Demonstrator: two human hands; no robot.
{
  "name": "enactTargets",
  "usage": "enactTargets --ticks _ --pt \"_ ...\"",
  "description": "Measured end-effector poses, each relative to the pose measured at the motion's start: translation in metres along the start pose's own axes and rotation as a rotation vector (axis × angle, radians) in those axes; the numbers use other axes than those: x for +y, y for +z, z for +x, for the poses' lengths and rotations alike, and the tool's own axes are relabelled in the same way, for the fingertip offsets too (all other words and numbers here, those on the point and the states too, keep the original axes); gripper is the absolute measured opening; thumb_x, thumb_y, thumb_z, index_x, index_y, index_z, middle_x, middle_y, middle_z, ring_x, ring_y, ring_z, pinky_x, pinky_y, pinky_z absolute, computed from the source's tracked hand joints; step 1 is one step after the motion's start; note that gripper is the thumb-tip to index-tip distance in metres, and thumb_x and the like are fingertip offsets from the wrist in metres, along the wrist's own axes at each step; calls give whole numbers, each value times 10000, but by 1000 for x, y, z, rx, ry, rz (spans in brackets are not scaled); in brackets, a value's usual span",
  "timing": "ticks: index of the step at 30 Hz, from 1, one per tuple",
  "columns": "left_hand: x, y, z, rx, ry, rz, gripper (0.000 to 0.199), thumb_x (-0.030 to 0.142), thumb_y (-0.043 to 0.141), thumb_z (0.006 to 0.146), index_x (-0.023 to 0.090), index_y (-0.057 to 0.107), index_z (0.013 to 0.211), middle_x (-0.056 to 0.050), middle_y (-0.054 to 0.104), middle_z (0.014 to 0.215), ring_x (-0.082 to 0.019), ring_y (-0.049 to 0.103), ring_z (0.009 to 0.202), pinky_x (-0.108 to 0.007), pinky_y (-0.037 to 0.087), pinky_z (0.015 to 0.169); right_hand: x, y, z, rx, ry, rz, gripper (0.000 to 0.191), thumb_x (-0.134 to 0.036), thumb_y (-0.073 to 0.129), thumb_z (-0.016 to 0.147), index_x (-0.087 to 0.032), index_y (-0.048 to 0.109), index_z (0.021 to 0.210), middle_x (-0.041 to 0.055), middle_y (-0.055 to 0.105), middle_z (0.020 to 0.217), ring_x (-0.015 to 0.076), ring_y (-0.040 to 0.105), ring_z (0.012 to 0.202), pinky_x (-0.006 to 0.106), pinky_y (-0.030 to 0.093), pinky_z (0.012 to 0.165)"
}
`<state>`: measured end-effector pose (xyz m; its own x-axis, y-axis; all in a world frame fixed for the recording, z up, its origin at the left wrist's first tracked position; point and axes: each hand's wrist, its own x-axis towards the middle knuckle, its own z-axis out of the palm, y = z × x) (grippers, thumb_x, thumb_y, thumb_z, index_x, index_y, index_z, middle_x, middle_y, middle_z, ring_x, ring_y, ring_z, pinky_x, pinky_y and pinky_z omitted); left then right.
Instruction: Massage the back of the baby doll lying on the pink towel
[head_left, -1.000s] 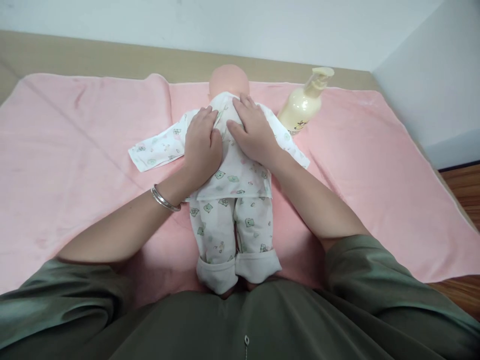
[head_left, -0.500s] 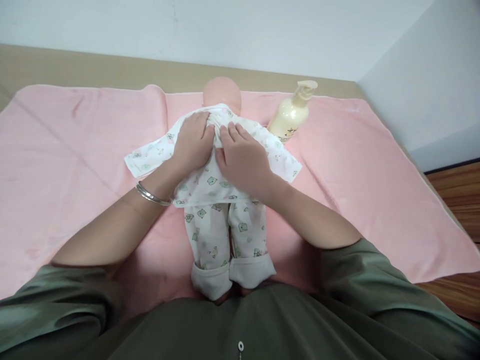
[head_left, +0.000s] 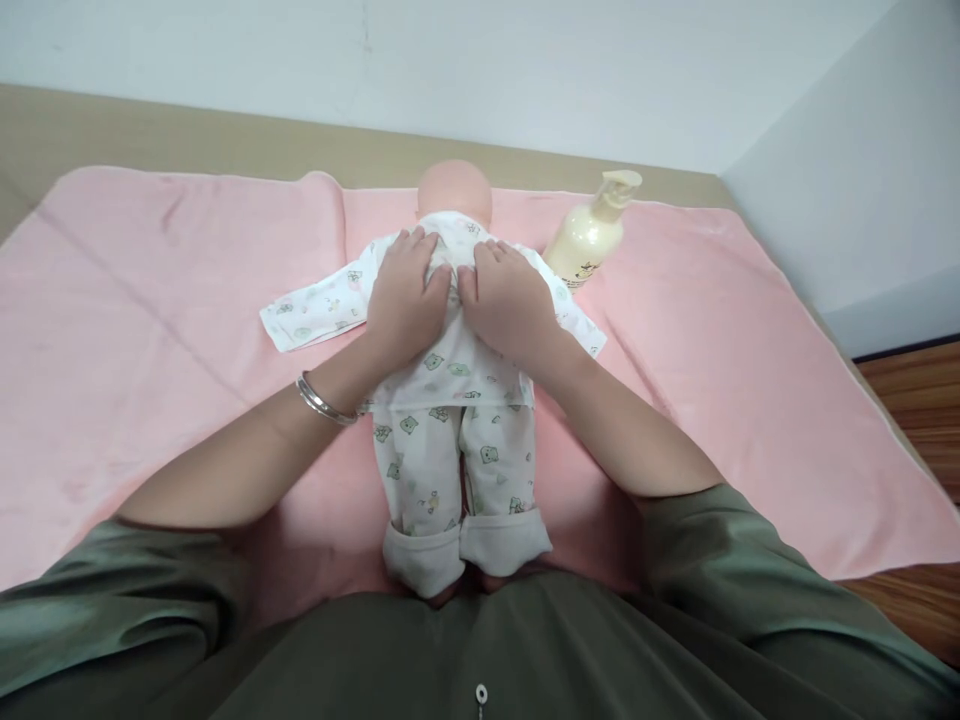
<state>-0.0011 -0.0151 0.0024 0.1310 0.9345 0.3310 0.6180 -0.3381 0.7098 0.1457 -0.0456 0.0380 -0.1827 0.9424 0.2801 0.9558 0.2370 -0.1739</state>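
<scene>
A baby doll (head_left: 454, 188) lies face down, its bald head pointing away from me. It wears a white printed shirt (head_left: 457, 368) and matching pants (head_left: 427, 460) with rolled cuffs. On the left side of the doll's upper back rests my left hand (head_left: 409, 300), fingers flat and thumb pointing inward. My right hand (head_left: 512, 305) lies flat on the right side of the back, its thumb close to the other thumb. Neither hand grips anything. The doll's face and arms are hidden.
A pink blanket (head_left: 187, 290) is spread under the doll over a tan surface (head_left: 225, 135). Right of the doll's shoulder stands a cream pump bottle (head_left: 589, 235), close to its sleeve. A white wall (head_left: 487, 80) rises behind, with another at the right.
My hands have moved slightly apart on the doll's back, the right one outward to the right. The shirt looks smoother between them. The whole view has shifted a little.
</scene>
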Motion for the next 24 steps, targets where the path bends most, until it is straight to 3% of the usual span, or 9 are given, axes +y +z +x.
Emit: enactTargets --ticks 5,9,13,17,19,22,24 --pt "3 -5 14 4 -1 12 349 293 459 969 199 662 1237 -123 663 1391 -329 564 1388 -528 370 1298 -12 -19 -13 -61 -26 -93 353 -244 342 1060 -122 655 952 156 706 1018 294 655 1050 409 514 961" --pt "4 -1 5 26 -18 27 415 370 464 1004 194 615 1348 -129 588 1506 -316 457 1506 -489 280 1350 6 -22 5 -126 45 51 379 -318 309 1065 -189 629 908 101 718 965 252 649 921 371 499 833" --pt "8 5 -15 -26 37 43 559 448 416 1031 151 509 1496 -154 413 1667 -331 282 1614 -531 178 1374 29 -7 27 -82 19 199 391 -325 271 1088 -197 637 1041 103 731 1155 247 659 1088 372 509 992" --pt "8 6 -20 -38 90 -11 591 520 333 1057 177 505 1506 -123 406 1678 -316 255 1627 -538 161 1375 27 2 28 -66 9 153 430 -260 253 1082 -106 636 1203 171 667 1343 285 583 1328 437 430 1193" --pt "3 6 -13 -24 80 -25 580 535 338 1052 201 530 1485 -105 439 1661 -304 291 1615 -521 173 1377 18 1 18 -44 14 75 435 -252 266 1072 -106 675 1105 175 700 1238 309 619 1260 478 463 1175" --pt "-7 4 4 -8 62 -35 525 499 349 1043 223 586 1422 -101 542 1581 -296 405 1555 -510 225 1368 4 -4 -1 9 -8 -48 403 -258 348 1048 -184 659 803 126 706 914 299 677 963 492 579 985" --pt "-12 3 13 -2 58 -49 491 458 347 1038 219 621 1368 -102 620 1493 -286 481 1499 -490 286 1347 -2 -8 -8 21 -34 -83 387 -244 387 1035 -196 628 736 118 684 845 286 666 884 474 599 895"
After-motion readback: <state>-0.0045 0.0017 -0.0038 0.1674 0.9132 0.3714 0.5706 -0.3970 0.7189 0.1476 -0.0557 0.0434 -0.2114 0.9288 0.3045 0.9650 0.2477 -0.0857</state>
